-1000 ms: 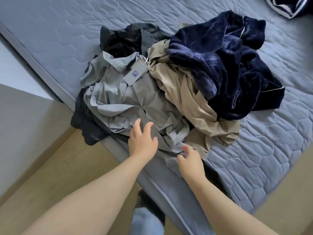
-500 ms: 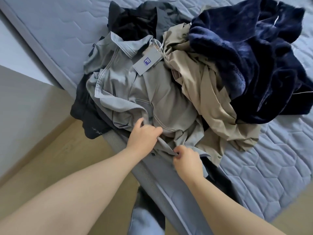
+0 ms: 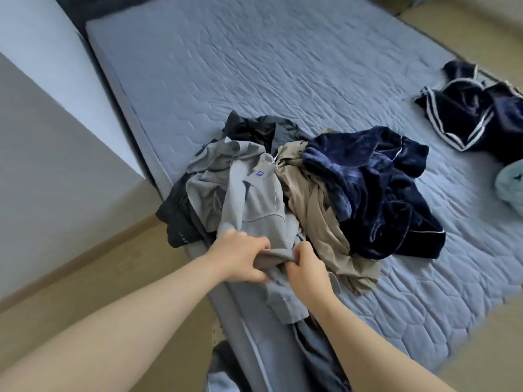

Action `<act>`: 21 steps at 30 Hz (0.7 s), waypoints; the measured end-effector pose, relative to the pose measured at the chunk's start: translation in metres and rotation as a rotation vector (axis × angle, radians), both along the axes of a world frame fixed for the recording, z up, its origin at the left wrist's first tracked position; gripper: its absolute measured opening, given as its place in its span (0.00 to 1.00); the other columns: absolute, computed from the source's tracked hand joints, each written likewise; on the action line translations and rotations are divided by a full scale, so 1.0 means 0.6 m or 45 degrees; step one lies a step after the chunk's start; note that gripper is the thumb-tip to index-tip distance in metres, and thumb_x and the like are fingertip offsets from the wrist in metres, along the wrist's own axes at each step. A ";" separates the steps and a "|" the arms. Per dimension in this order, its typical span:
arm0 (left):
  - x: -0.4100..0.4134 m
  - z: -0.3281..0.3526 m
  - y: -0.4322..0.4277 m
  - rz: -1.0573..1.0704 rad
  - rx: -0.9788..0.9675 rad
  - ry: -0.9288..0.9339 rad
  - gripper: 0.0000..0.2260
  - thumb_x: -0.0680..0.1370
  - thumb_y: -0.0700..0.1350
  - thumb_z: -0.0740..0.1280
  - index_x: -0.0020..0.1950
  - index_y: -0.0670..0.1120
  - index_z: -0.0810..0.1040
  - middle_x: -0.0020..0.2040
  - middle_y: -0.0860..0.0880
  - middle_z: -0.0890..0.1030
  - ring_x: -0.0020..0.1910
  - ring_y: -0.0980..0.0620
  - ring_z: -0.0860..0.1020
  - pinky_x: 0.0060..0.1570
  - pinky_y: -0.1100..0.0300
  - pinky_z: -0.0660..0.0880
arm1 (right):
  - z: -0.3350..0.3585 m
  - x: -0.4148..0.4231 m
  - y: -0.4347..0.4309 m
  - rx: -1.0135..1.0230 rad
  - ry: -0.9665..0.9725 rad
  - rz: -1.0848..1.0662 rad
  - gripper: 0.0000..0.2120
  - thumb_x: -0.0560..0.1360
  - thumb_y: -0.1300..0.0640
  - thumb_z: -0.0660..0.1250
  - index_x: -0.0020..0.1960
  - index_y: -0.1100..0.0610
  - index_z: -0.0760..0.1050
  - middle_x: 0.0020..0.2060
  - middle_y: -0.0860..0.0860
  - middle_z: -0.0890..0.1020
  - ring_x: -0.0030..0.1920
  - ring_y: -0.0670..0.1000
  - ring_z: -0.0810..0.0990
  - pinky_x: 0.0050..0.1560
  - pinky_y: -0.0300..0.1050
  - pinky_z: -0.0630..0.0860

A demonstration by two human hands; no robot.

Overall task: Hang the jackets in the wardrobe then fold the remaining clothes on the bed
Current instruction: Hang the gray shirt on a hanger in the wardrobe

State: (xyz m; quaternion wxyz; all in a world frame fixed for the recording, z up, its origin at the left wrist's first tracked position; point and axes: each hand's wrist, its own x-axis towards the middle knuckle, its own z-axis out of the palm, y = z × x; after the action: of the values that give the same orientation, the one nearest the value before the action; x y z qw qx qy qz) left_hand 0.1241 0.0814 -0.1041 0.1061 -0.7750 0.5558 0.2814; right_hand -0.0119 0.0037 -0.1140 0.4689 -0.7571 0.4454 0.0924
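Note:
A pile of clothes lies at the near edge of the quilted blue bed [image 3: 283, 80]. On top at the left is a grey jacket [image 3: 254, 199] with a small purple tag. My left hand [image 3: 240, 256] and my right hand [image 3: 305, 270] both grip its bunched lower hem, side by side, lifting it a little. A beige garment [image 3: 317, 219] lies to its right, and a dark navy velvet garment [image 3: 376, 193] beyond that. Black clothing [image 3: 181, 222] sticks out under the grey jacket and hangs over the bed's edge.
A navy garment with white stripes [image 3: 467, 117] and a pale blue item [image 3: 512, 185] lie at the bed's right side. A light wall or cabinet panel [image 3: 56, 165] stands to the left. Beige floor [image 3: 99, 278] runs along the bed.
Both hands closed on the grey jacket's hem and pulled it up and toward me. The view tilted up and drew back, showing more of the bed.

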 end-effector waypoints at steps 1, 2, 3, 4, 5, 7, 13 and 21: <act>-0.008 0.016 0.007 0.023 0.054 -0.043 0.10 0.72 0.56 0.66 0.48 0.54 0.69 0.50 0.50 0.80 0.54 0.48 0.75 0.50 0.55 0.63 | 0.022 -0.009 0.000 0.030 -0.049 0.009 0.08 0.76 0.62 0.57 0.41 0.52 0.60 0.37 0.51 0.73 0.41 0.57 0.72 0.41 0.47 0.66; -0.028 0.036 0.017 0.101 0.058 -0.069 0.06 0.73 0.53 0.65 0.45 0.54 0.69 0.50 0.50 0.80 0.54 0.48 0.75 0.49 0.55 0.62 | 0.048 -0.025 0.001 0.036 -0.093 0.064 0.09 0.76 0.61 0.57 0.40 0.52 0.60 0.36 0.51 0.73 0.38 0.56 0.71 0.38 0.46 0.65; -0.045 0.048 0.026 0.214 0.009 -0.076 0.04 0.74 0.51 0.64 0.44 0.54 0.70 0.50 0.51 0.80 0.55 0.48 0.75 0.49 0.55 0.61 | 0.068 -0.040 0.002 0.038 -0.120 0.123 0.08 0.76 0.61 0.58 0.41 0.53 0.60 0.35 0.51 0.72 0.36 0.54 0.70 0.36 0.46 0.65; -0.062 0.059 0.034 0.337 -0.063 -0.074 0.00 0.75 0.49 0.63 0.44 0.54 0.72 0.50 0.50 0.79 0.56 0.48 0.75 0.50 0.55 0.61 | 0.086 -0.055 0.002 0.030 -0.145 0.171 0.06 0.75 0.60 0.58 0.42 0.54 0.62 0.35 0.50 0.72 0.35 0.53 0.70 0.35 0.45 0.65; -0.088 0.075 0.044 0.461 -0.160 -0.088 0.03 0.75 0.46 0.62 0.46 0.54 0.73 0.51 0.50 0.78 0.56 0.48 0.74 0.51 0.56 0.62 | 0.111 -0.077 0.002 -0.001 -0.161 0.228 0.05 0.75 0.59 0.59 0.43 0.55 0.63 0.34 0.50 0.73 0.34 0.52 0.70 0.34 0.44 0.65; -0.133 0.113 0.061 0.668 -0.352 -0.088 0.04 0.74 0.44 0.60 0.45 0.53 0.73 0.51 0.49 0.77 0.54 0.46 0.74 0.51 0.56 0.65 | 0.158 -0.116 -0.003 -0.067 -0.186 0.323 0.06 0.74 0.56 0.63 0.46 0.56 0.66 0.34 0.49 0.74 0.34 0.51 0.72 0.33 0.44 0.66; -0.197 0.261 0.108 1.052 -0.703 0.014 0.08 0.75 0.42 0.62 0.37 0.50 0.66 0.37 0.48 0.74 0.41 0.44 0.74 0.38 0.55 0.70 | 0.284 -0.151 0.000 -0.240 -0.354 0.443 0.07 0.73 0.54 0.67 0.44 0.54 0.69 0.33 0.44 0.72 0.36 0.47 0.72 0.35 0.43 0.67; -0.202 0.506 0.271 1.242 -1.053 -0.230 0.10 0.74 0.45 0.66 0.34 0.49 0.70 0.32 0.52 0.73 0.37 0.50 0.72 0.36 0.59 0.65 | 0.501 -0.070 0.111 -0.344 -0.784 0.607 0.02 0.74 0.58 0.65 0.43 0.54 0.72 0.30 0.47 0.73 0.31 0.47 0.71 0.27 0.38 0.63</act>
State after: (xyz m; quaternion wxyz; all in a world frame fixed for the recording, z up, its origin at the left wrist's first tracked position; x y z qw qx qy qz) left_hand 0.0027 0.2440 0.1993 -0.2950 -0.9361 0.1912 -0.0065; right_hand -0.0539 0.0703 0.1863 0.4422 -0.8861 0.1046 -0.0917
